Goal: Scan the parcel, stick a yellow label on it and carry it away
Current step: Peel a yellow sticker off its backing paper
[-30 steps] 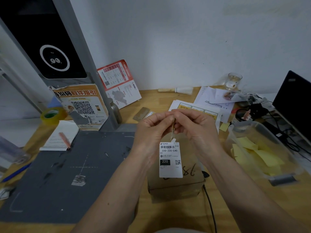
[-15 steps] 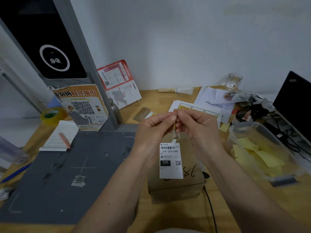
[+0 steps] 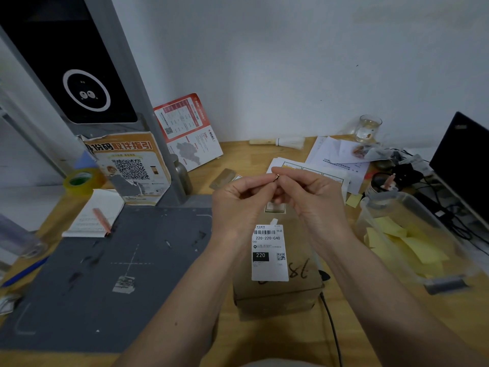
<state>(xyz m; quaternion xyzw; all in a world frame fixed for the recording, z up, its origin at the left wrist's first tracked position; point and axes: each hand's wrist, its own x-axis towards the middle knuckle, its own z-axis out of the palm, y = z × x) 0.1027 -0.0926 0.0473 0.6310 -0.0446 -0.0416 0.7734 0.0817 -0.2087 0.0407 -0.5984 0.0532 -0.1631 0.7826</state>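
A small brown cardboard parcel (image 3: 277,295) sits on the wooden desk, right of the grey mat. A white shipping label (image 3: 268,250) with a barcode and "220" lies on its top, beside handwritten digits. My left hand (image 3: 238,202) and my right hand (image 3: 312,197) meet above the parcel's far edge. Their fingertips pinch a small yellowish label (image 3: 275,207), which hangs down between them. Its top end shows at the fingertips.
The scanner stand (image 3: 87,83) rises at the left behind the grey mat (image 3: 105,274). A sheet of yellow labels (image 3: 304,168) lies behind my hands. At the right are a clear bin of yellow papers (image 3: 397,239), a laptop (image 3: 465,160) and a black cable (image 3: 330,327).
Both hands have risen slightly and the pinched label has turned from edge-on to face me. The parcel and its white label have not moved.
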